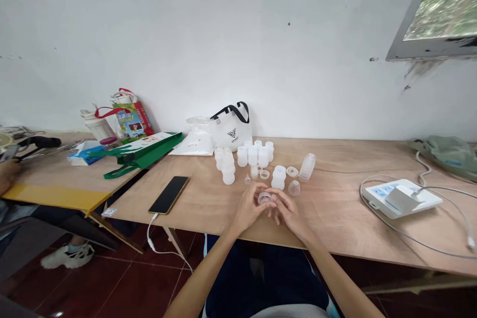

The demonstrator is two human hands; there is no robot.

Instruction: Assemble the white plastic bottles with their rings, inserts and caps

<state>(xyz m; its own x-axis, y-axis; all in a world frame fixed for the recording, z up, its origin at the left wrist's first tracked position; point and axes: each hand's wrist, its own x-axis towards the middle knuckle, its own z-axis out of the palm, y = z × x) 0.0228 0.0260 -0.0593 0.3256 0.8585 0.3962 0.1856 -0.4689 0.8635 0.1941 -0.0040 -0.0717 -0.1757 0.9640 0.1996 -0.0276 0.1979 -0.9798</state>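
Head: containers [263, 157] between handheld ring [265, 198] and tote [231, 134].

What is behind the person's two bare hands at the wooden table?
Behind the left hand and right hand are white, waisted plastic pieces and a clear plastic dome; farther back, a white bag with black handles. The hands hide part of the tabletop.

We look from one head-worn camera, facing forward and down, at close range. The wearer's lap [231, 278] sits at bottom centre, nearest us; the left hand [248, 207] and right hand [291, 208] are below the middle, over the table [335, 208]. Straight ahead, the wall [179, 35] fills the upper half, with part of a window [443, 5] at upper right. Our wide view reaches a second table [74, 179] at the left.
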